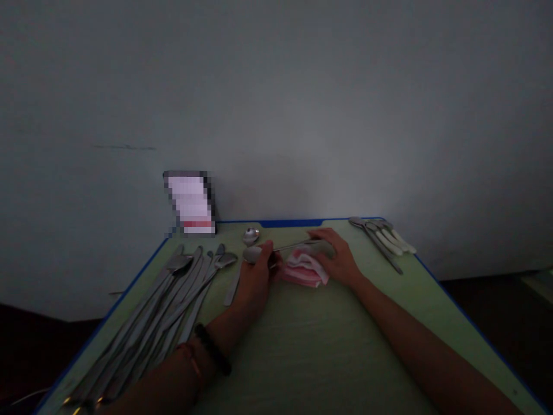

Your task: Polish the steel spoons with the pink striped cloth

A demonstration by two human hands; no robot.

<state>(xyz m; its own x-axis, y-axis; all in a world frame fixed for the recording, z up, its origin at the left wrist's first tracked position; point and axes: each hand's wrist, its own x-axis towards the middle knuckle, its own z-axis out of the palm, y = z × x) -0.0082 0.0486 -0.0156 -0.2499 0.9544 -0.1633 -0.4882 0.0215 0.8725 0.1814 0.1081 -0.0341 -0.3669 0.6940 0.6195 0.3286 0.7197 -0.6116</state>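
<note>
My left hand (254, 282) grips a steel spoon (276, 249) near the middle of the green table, with the bowl sticking out past the fingers to the left. The spoon's thin handle runs right towards my right hand (334, 256), which rests on a crumpled pink cloth (305, 271) and seems to hold it. A small steel spoon (250, 235) lies just beyond both hands. To my left lies a large heap of long steel spoons (151, 311), and one loose handle (232, 286) sits next to my left hand.
Several white-handled utensils (380, 239) lie at the far right corner of the green table (311, 346), which has a blue edge. A pixelated card (190, 203) stands at the back left against the grey wall (276, 104). Dark floor shows beyond the table.
</note>
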